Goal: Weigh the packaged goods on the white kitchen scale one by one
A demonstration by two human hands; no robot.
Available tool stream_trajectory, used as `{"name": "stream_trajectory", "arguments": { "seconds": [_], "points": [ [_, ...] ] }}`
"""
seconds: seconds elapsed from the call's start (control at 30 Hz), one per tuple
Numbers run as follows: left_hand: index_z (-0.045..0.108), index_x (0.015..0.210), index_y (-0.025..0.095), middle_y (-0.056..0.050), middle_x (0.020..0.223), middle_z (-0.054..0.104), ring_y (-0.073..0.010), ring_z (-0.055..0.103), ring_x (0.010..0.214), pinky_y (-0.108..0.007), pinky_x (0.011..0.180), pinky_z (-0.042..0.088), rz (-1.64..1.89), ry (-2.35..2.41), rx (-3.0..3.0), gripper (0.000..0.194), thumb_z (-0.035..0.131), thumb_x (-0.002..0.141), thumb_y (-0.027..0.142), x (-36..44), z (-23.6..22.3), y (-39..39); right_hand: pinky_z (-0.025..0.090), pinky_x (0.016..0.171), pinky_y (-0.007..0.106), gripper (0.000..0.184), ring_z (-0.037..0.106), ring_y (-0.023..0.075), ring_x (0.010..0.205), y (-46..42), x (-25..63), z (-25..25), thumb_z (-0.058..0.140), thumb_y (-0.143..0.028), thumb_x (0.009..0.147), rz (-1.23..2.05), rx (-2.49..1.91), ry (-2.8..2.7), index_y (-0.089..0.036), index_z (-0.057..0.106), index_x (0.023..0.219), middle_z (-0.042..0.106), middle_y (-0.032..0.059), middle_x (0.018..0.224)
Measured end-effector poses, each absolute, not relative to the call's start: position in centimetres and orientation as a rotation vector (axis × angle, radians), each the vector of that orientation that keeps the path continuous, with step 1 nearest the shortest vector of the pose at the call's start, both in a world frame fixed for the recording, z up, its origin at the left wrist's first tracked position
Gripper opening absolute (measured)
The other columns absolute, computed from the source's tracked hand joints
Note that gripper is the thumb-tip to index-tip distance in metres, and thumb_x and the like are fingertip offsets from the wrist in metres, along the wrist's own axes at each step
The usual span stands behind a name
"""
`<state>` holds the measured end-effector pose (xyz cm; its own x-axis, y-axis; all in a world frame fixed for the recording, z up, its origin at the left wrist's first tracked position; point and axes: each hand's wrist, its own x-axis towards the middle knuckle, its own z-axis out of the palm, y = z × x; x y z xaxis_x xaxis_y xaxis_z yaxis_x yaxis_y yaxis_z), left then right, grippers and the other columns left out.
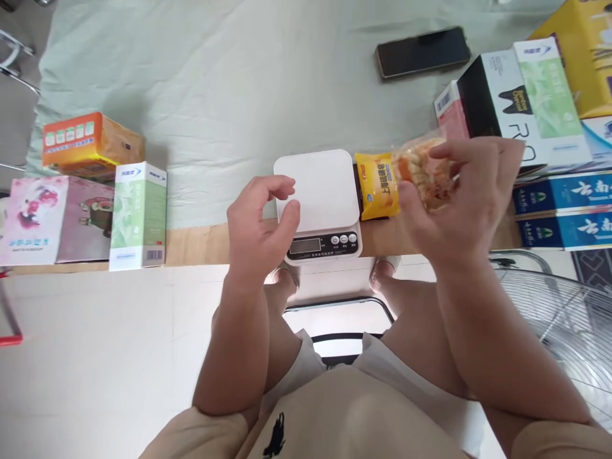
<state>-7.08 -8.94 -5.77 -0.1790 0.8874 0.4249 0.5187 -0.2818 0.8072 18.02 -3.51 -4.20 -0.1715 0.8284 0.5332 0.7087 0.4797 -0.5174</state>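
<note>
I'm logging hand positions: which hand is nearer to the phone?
The right hand: it holds a clear packet, below the phone in the picture. The left hand is farther, by the left side of the scale.

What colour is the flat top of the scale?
The scale's flat top is plain white, seen in the head view, the only one.

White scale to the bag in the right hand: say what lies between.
In the head view, a yellow packet lies between the white scale and the bag in the right hand; a dark sliver beside it is unclear.
</note>
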Motion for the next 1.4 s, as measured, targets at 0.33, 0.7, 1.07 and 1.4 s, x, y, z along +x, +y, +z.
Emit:
{"name": "stream_trajectory", "arguments": {
  "seconds": [0.33, 0.7, 1.07, 1.4],
  "points": [
    [0.07, 0.096, 0.024, -0.002, 0.089, 0.073, -0.0159, 0.068, 0.083, -0.034, 0.082, 0.056, 1.508, 1.563, 1.72, 0.011, 0.062, 0.092, 0.017, -5.2, -6.4, -7.5, 0.05, 0.08, 0.04, 0.018, 0.076, 0.0225, 0.095, -6.3, 22.4, -8.5, 0.073, -0.02, 0.087, 0.316, -0.844, -2.334, -0.03, 0.065, 0.1, 0.081, 0.0003, 0.104],
    [0.062, 0.089, 0.026, -0.001, 0.083, 0.063, -0.0166, 0.063, 0.081, -0.034, 0.08, 0.058, 1.733, 1.712, 1.374, 0.006, 0.059, 0.093, 0.022, -8.2, -4.3, -8.8, 0.052, 0.073, 0.042, 0.018, 0.077, 0.0248, 0.09, -8.2, 17.4, -4.9, 0.073, -0.019, 0.082, 0.184, -0.686, -2.305, -0.032, 0.065, 0.091, 0.079, -0.0012, 0.092],
    [0.035, 0.051, 0.021, 0.001, 0.053, 0.032, -0.0116, 0.033, 0.052, -0.026, 0.045, 0.027, 1.439, 1.988, 0.855, 0.033, 0.05, 0.079, 0.014, -19.8, -0.2, -18.1, 0.059, 0.075, 0.038, 0.019, 0.074, 0.0231, 0.089, -2.7, -4.5, -2.1, 0.061, -0.027, 0.089, 0.705, -0.619, -2.576, -0.023, 0.071, 0.104, 0.078, 0.0066, 0.104],
    [0.052, 0.053, 0.024, 0.0, 0.053, 0.056, -0.0153, 0.049, 0.045, -0.027, 0.039, 0.035, 0.905, 1.939, 0.893, 0.041, 0.051, 0.094, 0.027, -26.9, -1.8, -23.8, 0.054, 0.078, 0.042, 0.019, 0.061, 0.0215, 0.076, 3.7, -22.0, -8.2, 0.072, -0.036, 0.085, 0.915, -0.756, -2.671, -0.026, 0.061, 0.074, 0.072, 0.0034, 0.082]
  ]
}}
